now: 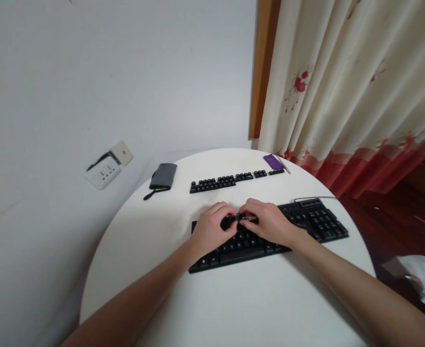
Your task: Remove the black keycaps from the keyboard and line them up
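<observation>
A black computer keyboard (pixel 248 253) lies slightly slanted on the white round table (pixel 169 303). Over its upper left part, my two hands meet fingertip to fingertip. My left hand (pixel 214 226) pinches a small black piece (pixel 227 222) between thumb and fingers; its exact kind is unclear. Closed in my right hand (pixel 268 221) is a thin, shiny metal-looking tool (pixel 248 218), whose tip points at the black piece. Fingers hide part of both. Beyond the keyboard, loose black keycaps (pixel 212 184) stand in rows, grouped in several blocks.
A dark grey cloth pouch (pixel 163 176) lies at the table's far left. At the far right are a purple cloth (pixel 273 162) and a thin stick (pixel 283 165). The keyboard's cable (pixel 315 197) runs off behind it. A wall with a socket (pixel 103 172) borders the left; a curtain (pixel 328 96) hangs right.
</observation>
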Available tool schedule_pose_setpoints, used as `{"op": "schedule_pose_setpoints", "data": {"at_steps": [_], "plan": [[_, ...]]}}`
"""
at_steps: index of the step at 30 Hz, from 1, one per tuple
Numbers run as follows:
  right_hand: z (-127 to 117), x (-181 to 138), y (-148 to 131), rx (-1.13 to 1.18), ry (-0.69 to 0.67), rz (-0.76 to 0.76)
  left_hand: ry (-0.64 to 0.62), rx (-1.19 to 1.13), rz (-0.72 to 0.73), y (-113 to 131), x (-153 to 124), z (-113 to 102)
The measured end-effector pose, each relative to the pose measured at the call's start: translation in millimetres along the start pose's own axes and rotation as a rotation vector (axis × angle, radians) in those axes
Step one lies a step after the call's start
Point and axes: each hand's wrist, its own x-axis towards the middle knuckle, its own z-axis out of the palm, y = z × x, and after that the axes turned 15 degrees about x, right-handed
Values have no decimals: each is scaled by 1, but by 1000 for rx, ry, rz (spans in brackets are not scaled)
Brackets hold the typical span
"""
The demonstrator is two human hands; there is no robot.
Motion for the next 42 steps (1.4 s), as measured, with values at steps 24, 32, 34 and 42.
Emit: {"op": "schedule_pose_setpoints", "data": {"at_steps": [24, 32, 34, 42], "plan": [[-37, 41, 81, -248, 251, 437, -88, -28, -68, -7, 1, 3], [-12, 85, 90, -251, 136, 460, -102, -41, -56, -8, 0, 5], [-8, 91, 93, -257, 136, 464, -120, -44, -47, -8, 1, 6], [2, 97, 97, -276, 159, 502, -134, -39, -37, -8, 1, 7]]}}
